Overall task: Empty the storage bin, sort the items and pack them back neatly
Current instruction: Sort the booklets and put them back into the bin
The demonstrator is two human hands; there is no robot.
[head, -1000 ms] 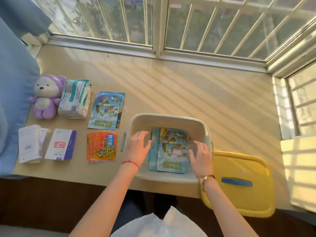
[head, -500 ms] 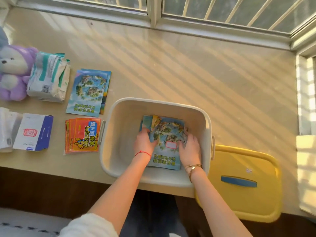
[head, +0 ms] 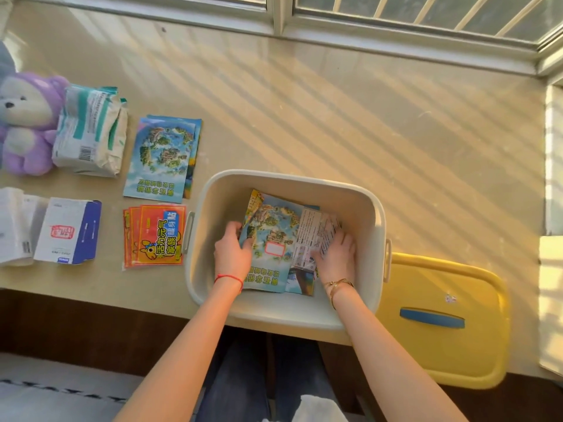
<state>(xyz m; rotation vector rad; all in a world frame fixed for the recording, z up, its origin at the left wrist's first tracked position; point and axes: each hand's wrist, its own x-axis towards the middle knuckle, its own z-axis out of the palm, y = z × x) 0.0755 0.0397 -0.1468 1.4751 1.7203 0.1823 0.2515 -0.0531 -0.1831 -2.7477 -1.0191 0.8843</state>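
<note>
We reach both hands into the bin (head: 370,205), sitting at six o'clock on the sunlit table (head: 335,117). Our left hand (head: 233,254) pinches the nine o'clock edge of the blue packets (head: 271,239) inside; our right hand (head: 336,258) lies flat, fingers loosely spread, on their three o'clock edge. The yellow lid (head: 441,318) rests at four o'clock; orange packets (head: 155,236) lie at nine.
</note>
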